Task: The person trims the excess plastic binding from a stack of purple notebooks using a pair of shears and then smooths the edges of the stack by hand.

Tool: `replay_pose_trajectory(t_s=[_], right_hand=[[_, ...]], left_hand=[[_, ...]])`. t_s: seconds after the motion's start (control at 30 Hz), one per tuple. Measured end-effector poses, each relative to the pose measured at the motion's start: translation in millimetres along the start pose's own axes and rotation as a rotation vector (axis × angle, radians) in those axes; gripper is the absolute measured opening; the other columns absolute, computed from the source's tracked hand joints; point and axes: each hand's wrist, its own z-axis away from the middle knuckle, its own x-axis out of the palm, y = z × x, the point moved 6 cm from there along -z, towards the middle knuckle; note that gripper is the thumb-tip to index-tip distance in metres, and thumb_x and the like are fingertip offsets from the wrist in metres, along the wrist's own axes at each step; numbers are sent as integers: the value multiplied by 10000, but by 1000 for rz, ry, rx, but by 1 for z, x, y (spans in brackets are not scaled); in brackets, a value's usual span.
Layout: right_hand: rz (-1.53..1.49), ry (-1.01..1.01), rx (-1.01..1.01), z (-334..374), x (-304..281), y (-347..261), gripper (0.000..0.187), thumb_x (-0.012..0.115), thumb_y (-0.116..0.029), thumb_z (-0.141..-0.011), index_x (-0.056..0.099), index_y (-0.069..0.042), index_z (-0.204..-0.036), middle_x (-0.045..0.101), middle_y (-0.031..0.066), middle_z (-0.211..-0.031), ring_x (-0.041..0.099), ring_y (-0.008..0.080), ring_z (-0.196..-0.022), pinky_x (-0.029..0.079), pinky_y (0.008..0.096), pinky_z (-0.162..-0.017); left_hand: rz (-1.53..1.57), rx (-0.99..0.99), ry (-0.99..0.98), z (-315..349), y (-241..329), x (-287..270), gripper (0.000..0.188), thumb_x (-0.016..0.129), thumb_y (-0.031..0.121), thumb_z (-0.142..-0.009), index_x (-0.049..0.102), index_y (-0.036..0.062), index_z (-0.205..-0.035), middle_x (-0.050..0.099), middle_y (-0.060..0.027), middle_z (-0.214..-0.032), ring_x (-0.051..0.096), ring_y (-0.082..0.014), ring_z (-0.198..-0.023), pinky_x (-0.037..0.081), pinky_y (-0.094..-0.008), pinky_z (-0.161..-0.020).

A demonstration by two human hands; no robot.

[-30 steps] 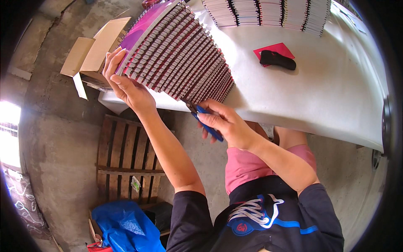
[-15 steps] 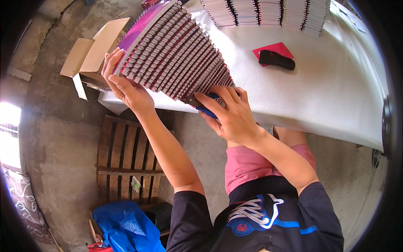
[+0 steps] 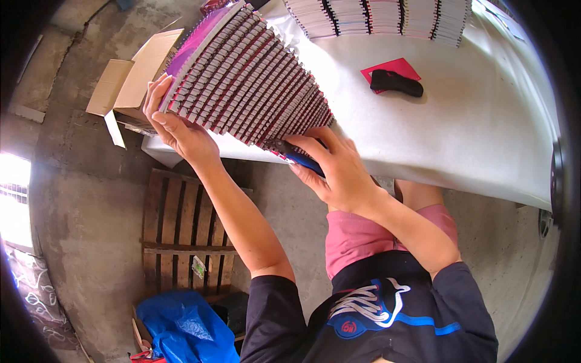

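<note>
A tall stack of wire-bound notebooks (image 3: 242,85) stands at the table's near edge, its rows of grey binding loops facing me and a purple cover on top. My left hand (image 3: 184,130) is closed round the stack's left upper corner, thumb on the front and fingers behind. Low on the stack's right side, my right hand (image 3: 342,172) grips blue-handled pliers (image 3: 307,162). Their dark jaws are against the bindings near the lower corner; my fingers partly hide the handles, and the exact contact of the tips cannot be made out.
More bound notebooks (image 3: 381,18) stand in a row at the table's far side. A black pouch-like item (image 3: 396,83) lies on a red card (image 3: 402,68) on the white-covered table (image 3: 472,133). Left are an open cardboard box (image 3: 142,78), a wooden pallet (image 3: 181,224) and a blue plastic bag (image 3: 184,327).
My right fingers have drawn closer together round the pliers, and the blue handle shows at a different angle. My left hand keeps its hold on the stack. The whole view has shifted slightly.
</note>
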Motion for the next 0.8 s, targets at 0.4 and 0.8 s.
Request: replay_pose_trajectory(t_s=[0.4, 0.8], right_hand=[[41, -92, 17, 3, 10, 3, 335, 607, -254, -820, 544, -156, -1134, 516, 67, -986, 547, 225, -894, 409, 396, -743], [286, 142, -148, 15, -1, -1, 359, 630, -269, -794, 541, -159, -1124, 490, 78, -1029, 498, 239, -951, 318, 438, -824]], left_hand=[[-39, -16, 18, 1, 1, 1, 583, 295, 527, -932, 440, 18, -1175, 498, -138, -1168, 520, -252, -1089, 462, -397, -935], [-16, -28, 58, 1, -3, -2, 567, 283, 517, -938, 441, 26, -1172, 509, -139, -1150, 547, -260, -1046, 499, -398, -890]])
